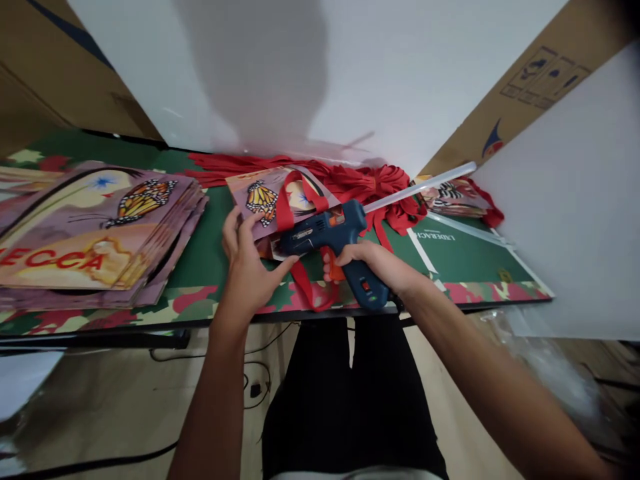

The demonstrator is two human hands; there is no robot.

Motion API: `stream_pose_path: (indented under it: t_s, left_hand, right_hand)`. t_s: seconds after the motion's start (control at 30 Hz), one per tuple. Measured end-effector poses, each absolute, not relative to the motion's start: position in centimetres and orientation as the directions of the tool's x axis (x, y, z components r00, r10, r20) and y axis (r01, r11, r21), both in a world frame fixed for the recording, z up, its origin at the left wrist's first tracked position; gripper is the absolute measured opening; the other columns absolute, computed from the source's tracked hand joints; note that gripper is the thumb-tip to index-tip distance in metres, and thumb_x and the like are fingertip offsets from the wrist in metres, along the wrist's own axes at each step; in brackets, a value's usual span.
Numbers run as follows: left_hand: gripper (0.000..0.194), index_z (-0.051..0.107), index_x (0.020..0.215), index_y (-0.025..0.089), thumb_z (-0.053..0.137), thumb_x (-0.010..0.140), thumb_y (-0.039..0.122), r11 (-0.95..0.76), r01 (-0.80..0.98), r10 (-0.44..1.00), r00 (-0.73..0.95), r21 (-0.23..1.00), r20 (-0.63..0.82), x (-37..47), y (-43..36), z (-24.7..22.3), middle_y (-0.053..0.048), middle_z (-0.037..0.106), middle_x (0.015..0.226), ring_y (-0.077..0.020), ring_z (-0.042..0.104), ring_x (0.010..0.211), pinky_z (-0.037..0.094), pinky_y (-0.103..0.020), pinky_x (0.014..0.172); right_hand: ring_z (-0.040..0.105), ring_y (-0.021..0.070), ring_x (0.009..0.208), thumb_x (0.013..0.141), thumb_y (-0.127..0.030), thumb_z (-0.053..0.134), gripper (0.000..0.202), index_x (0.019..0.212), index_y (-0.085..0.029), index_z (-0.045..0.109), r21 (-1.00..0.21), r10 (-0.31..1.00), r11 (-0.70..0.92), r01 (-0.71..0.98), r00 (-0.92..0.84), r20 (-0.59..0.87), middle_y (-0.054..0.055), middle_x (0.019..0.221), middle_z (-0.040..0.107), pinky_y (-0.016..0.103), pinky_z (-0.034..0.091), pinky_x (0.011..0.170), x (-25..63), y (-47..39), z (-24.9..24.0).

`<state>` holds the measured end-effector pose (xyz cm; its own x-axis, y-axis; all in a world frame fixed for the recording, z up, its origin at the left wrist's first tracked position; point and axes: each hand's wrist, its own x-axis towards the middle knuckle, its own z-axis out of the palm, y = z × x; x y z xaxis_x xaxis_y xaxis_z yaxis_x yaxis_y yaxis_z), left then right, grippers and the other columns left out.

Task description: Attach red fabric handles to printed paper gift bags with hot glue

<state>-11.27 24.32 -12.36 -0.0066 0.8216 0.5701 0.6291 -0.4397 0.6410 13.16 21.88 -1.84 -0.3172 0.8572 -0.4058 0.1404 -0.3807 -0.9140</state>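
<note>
My right hand (373,263) grips a dark blue hot glue gun (325,230), its fingers wrapped round the handle at the orange trigger. A long clear glue stick (423,189) juts from the back of the gun. The nozzle points left into the opening of a printed paper bag (263,203) with a butterfly picture and a red ribbon handle (287,200). My left hand (250,263) holds the bag's left side, fingers on the outside and thumb by the nozzle. Another red ribbon loop (313,290) hangs over the table's front edge. The nozzle tip is hidden in the bag.
A stack of flat printed bags (95,233) lies on the left of the green table (463,257). Red ribbons (375,183) are heaped along the back. More printed items (457,197) lie at right beside another glue stick (470,229). White panels and cardboard surround the table.
</note>
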Motion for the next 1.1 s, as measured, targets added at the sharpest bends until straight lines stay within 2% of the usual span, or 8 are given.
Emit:
stream_pose_path:
  t_s: [0.13, 0.23, 0.5, 0.63, 0.93, 1.1]
  left_hand:
    - [0.093, 0.044, 0.155, 0.028, 0.096, 0.079, 0.036, -0.428, 0.635, 0.831, -0.003, 0.643, 0.557, -11.4, 24.2, -12.1, -0.018, 0.026, 0.173, -0.0406, 0.027, 0.167, 0.027, -0.058, 0.138]
    - [0.093, 0.044, 0.155, 0.029, 0.096, 0.078, 0.036, -0.425, 0.642, 0.834, 0.004, 0.638, 0.552, -11.4, 24.1, -12.0, -0.017, 0.027, 0.172, -0.0404, 0.028, 0.167, 0.030, -0.058, 0.137]
    - [0.095, 0.044, 0.156, 0.030, 0.096, 0.078, 0.037, -0.433, 0.635, 0.829, 0.001, 0.640, 0.560, -11.4, 24.2, -12.2, -0.017, 0.027, 0.173, -0.0404, 0.029, 0.166, 0.034, -0.059, 0.136]
    - [0.094, 0.043, 0.156, 0.029, 0.096, 0.079, 0.036, -0.435, 0.641, 0.827, 0.006, 0.632, 0.562, -11.4, 24.2, -12.2, -0.018, 0.026, 0.173, -0.0421, 0.029, 0.166, 0.029, -0.060, 0.137]
    - [0.092, 0.043, 0.156, 0.030, 0.095, 0.080, 0.035, -0.429, 0.643, 0.830, 0.003, 0.635, 0.557, -11.3, 24.1, -12.1, -0.019, 0.026, 0.173, -0.0413, 0.029, 0.167, 0.032, -0.060, 0.136]
    - [0.093, 0.044, 0.155, 0.031, 0.096, 0.079, 0.034, -0.414, 0.640, 0.841, -0.003, 0.647, 0.541, -11.4, 24.1, -12.0, -0.017, 0.027, 0.174, -0.0397, 0.028, 0.167, 0.034, -0.058, 0.136]
  right_hand:
    - [0.072, 0.0201, 0.073, 0.070, -0.029, 0.070, 0.012, 0.074, -0.019, 0.074, -0.904, 0.836, -0.427, 0.019, -0.372, -0.403, 0.004, 0.077, 0.076, 0.025, 0.057, 0.069, 13.1, 22.2, -2.4]
    - [0.070, 0.0198, 0.071, 0.072, -0.032, 0.071, 0.014, 0.073, -0.018, 0.074, -0.879, 0.811, -0.476, -0.003, -0.388, -0.438, 0.006, 0.078, 0.077, 0.026, 0.058, 0.069, 13.1, 22.4, -2.9]
    - [0.070, 0.0216, 0.076, 0.073, -0.034, 0.072, 0.014, 0.072, -0.020, 0.073, -0.882, 0.796, -0.468, 0.051, -0.409, -0.446, 0.006, 0.082, 0.077, 0.027, 0.058, 0.070, 13.3, 22.7, -2.9]
    - [0.069, 0.0223, 0.074, 0.074, -0.035, 0.070, 0.015, 0.073, -0.021, 0.075, -0.893, 0.805, -0.439, 0.102, -0.398, -0.441, 0.006, 0.079, 0.076, 0.027, 0.057, 0.066, 13.4, 22.7, -2.7]
    - [0.061, 0.0158, 0.064, 0.074, -0.030, 0.069, 0.016, 0.063, -0.019, 0.072, -0.913, 0.858, -0.364, 0.185, -0.314, -0.406, 0.004, 0.073, 0.074, 0.024, 0.051, 0.060, 13.8, 22.3, -1.2]
    - [0.061, 0.0154, 0.062, 0.074, -0.030, 0.068, 0.017, 0.062, -0.019, 0.072, -0.918, 0.876, -0.308, 0.250, -0.301, -0.376, 0.003, 0.071, 0.072, 0.024, 0.049, 0.058, 14.2, 22.2, -0.8]
